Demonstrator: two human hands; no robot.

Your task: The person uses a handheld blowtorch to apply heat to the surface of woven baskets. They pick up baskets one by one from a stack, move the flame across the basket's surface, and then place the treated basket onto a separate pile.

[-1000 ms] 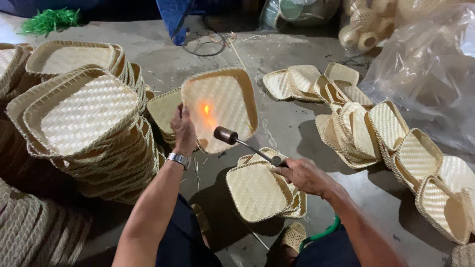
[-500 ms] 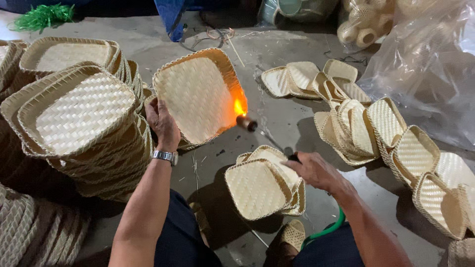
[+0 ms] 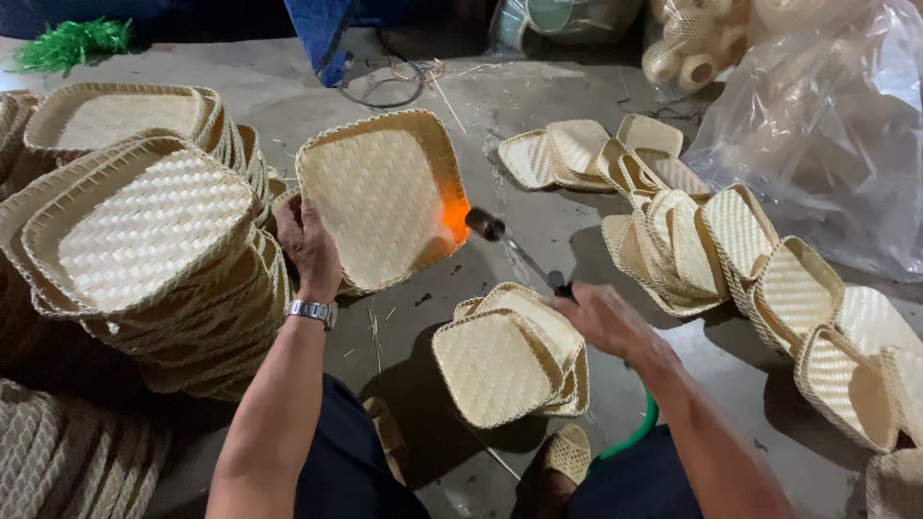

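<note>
Nearest the camera, a short stack of small square woven trays (image 3: 510, 360) rests on the concrete floor (image 3: 538, 106) between the person's knees, with a green hose (image 3: 635, 432) curling out behind the right forearm.

Just beyond that stack, the right hand (image 3: 606, 317) is wrapped closed around the handle of a gas torch (image 3: 519, 255). The torch's long axis runs from the hand up and to the left, so its dark nozzle points away from the body, and the orange flame (image 3: 452, 219) at the tip licks the right rim of a larger woven tray (image 3: 380, 197).

On the other side, the left hand (image 3: 308, 245), with a metal wristwatch (image 3: 311, 310) below it, is clamped on that tray's lower left edge, thumb over the rim. It holds the tray tilted up off the floor with its open face turned toward the camera. The tray thus lies up and left of the right hand and directly above the left. The flame meets the edge opposite the grip, so the two hands stay well apart across the tray's width.

Left of the held tray, a tall pile of similar trays (image 3: 144, 231) leans outward. Farther right, a row of smaller trays (image 3: 731, 250) fans across the floor, and a clear plastic bag (image 3: 827, 135) lies behind them.
</note>
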